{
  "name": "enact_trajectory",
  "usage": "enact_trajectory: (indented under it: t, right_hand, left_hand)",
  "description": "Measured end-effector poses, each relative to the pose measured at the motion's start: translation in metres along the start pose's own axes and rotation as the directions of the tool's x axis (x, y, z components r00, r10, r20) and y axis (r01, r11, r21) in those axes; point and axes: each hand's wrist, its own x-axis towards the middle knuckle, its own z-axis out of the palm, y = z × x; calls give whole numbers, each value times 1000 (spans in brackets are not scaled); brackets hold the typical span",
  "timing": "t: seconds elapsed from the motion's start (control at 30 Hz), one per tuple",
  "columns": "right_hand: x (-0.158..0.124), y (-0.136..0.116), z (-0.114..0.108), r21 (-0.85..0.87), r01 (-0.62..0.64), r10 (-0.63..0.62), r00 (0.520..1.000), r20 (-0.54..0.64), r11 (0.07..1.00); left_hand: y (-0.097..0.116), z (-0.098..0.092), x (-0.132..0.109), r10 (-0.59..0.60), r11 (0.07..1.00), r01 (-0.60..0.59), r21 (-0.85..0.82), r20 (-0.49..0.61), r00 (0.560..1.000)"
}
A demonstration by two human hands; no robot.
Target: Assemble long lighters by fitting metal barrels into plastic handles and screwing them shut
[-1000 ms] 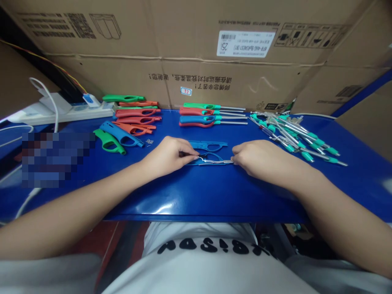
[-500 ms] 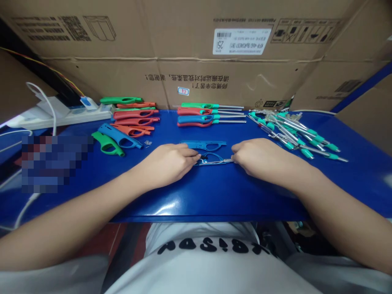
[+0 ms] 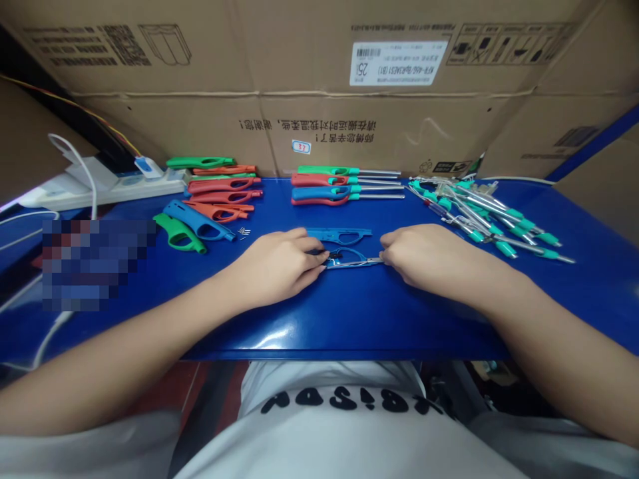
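Note:
Near the middle of the blue table, a blue lighter shell (image 3: 355, 255) lies with a metal rod, thin wires and a small black part in it. My left hand (image 3: 287, 266) has its fingers closed on the shell's left end. At the other end my right hand (image 3: 407, 253) pinches the tip of the metal rod (image 3: 374, 260); my fingertips there are partly hidden. Just behind lies a second blue shell half (image 3: 339, 235), touched by neither hand's fingertips as far as I can see.
Coloured shells (image 3: 224, 197) and small screws (image 3: 243, 232) lie at the left. Behind the hands is a row of lighters with rods (image 3: 319, 193). Rods with green parts (image 3: 499, 219) are piled at the right. A power strip (image 3: 114, 189) and a cardboard box (image 3: 200, 120) stand behind.
The view has shifted slightly. My left hand's fingers have moved a little on the shell; my right hand keeps its grip at the rod's end.

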Motion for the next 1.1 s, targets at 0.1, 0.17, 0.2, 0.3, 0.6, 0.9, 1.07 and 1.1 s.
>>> enact_trajectory:
  t: [0.1,0.17,0.2,0.3,0.6,0.9,1.07,1.1]
  right_hand:
    - [-1,1,0,8,-2,2,1000,-15,1000]
    - [-3,4,0,32,-10,11,1000,-25,999]
    - [-3,7,1,56,-13,15,999,-34,998]
    - [-4,20,7,213,21,-6,997,-72,977]
    - [5,46,26,651,154,-114,988,-103,744]
    - [6,41,28,628,208,-153,978,-142,749]
    - [6,37,26,623,236,-154,971,-184,746]
    - [7,36,26,628,238,-151,970,-190,741]
  left_hand:
    - [-4,1,-1,-3,999,3,-32,-5,1000]
    - [-8,3,-1,-7,993,5,-118,-16,1000]
    - [-10,5,-1,-12,984,7,-178,-25,1000]
    - [-15,9,0,-43,934,25,-356,-42,998]
    - [-12,11,5,-126,835,83,-544,-41,991]
    - [-9,13,5,-243,764,179,-620,-19,970]
    - [-9,15,7,-340,689,236,-685,-18,940]
    - [-9,16,7,-356,670,239,-702,-22,934]
